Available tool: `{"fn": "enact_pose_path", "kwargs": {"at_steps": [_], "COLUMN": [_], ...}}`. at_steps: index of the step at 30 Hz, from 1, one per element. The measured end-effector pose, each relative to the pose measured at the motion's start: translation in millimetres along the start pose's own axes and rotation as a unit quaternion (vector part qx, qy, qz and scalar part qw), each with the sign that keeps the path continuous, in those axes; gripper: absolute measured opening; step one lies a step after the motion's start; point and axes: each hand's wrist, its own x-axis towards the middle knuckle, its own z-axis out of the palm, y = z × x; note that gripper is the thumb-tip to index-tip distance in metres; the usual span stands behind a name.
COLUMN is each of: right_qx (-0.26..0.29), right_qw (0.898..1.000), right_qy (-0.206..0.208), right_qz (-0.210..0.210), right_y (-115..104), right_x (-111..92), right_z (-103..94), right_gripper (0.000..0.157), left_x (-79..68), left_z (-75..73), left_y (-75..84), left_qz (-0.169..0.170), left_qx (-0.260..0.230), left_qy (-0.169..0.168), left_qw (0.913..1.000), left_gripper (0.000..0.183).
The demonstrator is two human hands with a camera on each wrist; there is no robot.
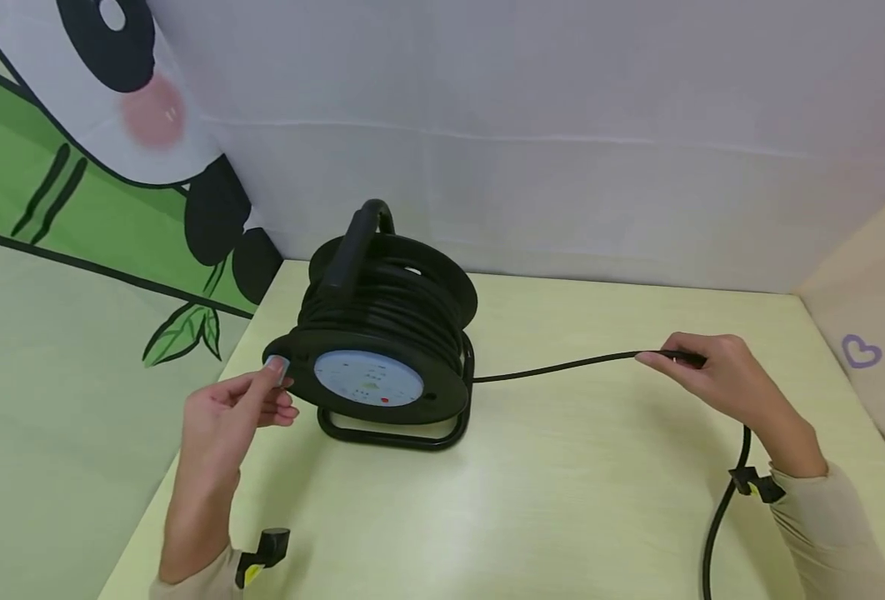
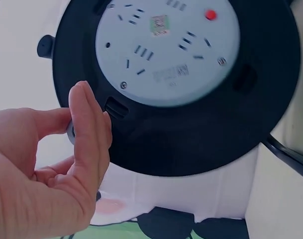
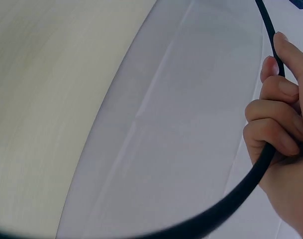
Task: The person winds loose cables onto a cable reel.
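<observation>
A black cable reel [image 1: 378, 333] stands upright on the table, its coils wound between two round flanges. On its front face sits a pale round socket panel [image 1: 367, 379] with a red button [image 2: 210, 14]. My left hand [image 1: 225, 412] pinches a small grey winding knob [image 2: 70, 132] at the flange's left edge; fingers hide most of the knob. From the reel's right side a black cable [image 1: 555, 367] runs nearly straight to my right hand [image 1: 720, 379], which grips it with curled fingers. Past that hand, the cable hangs down beside the right wrist.
The reel rests on a black tubular stand [image 1: 393, 437] and has a carrying handle [image 1: 352, 250] on top. Beneath everything is a pale yellow table [image 1: 532, 500]. A light cloth backdrop [image 1: 562, 183] rises at the back, with a cartoon-printed cloth [image 1: 60, 350] at the left.
</observation>
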Motion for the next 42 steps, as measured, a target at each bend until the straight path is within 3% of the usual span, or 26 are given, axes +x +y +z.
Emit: {"fn": "enact_pose_path", "kwargs": {"at_steps": [10, 12, 16, 18, 21, 25, 29, 33, 36, 42], "right_qx": [0.0, 0.008, 0.011, 0.022, 0.046, 0.07, 0.074, 0.058, 0.037, -0.005], "right_qw": [0.998, 0.997, 0.995, 0.993, 0.987, 0.975, 0.965, 0.957, 0.952, 0.944], "right_qy": [-0.05, -0.065, -0.088, -0.112, -0.155, -0.203, -0.24, -0.278, -0.299, -0.327], "right_qz": [0.023, 0.03, 0.048, 0.031, -0.011, -0.065, -0.08, -0.066, -0.049, -0.053], "right_y": [-12, -16, -28, -38, -61, -95, -122, -145, -156, -170], "right_x": [25, 30, 21, 40, 89, 148, 169, 169, 162, 169], "right_z": [24.1, 29.3, 31.5, 41.7, 61.2, 75.2, 63.6, 41.3, 24.9, 5.2], "right_gripper": [0.025, 0.024, 0.024, 0.025, 0.026, 0.031, 0.037, 0.036, 0.038, 0.039], "left_x": [-12.2, -15.0, -18.7, -28.2, -45.4, -66.5, -80.1, -89.5, -94.1, -113.3], "left_z": [13.0, 16.7, 31.9, 29.8, 19.2, 2.9, -8.0, -11.5, -10.5, -10.4], "left_y": [21.7, 25.4, 32.7, 36.3, 46.8, 65.4, 77.5, 83.0, 84.2, 82.6], "left_qz": [0.048, 0.06, 0.075, 0.088, 0.134, 0.2, 0.26, 0.292, 0.287, 0.267], "left_qx": [-0.033, -0.029, -0.021, -0.026, -0.015, 0.052, 0.109, 0.139, 0.153, 0.168], "left_qy": [0.004, -0.003, -0.051, -0.038, 0.015, 0.095, 0.117, 0.122, 0.128, 0.148], "left_qw": [0.9983, 0.9978, 0.9957, 0.9951, 0.9908, 0.9737, 0.9523, 0.9384, 0.9368, 0.9375], "left_gripper": [0.032, 0.036, 0.038, 0.034, 0.028, 0.023, 0.026, 0.028, 0.027, 0.027]}}
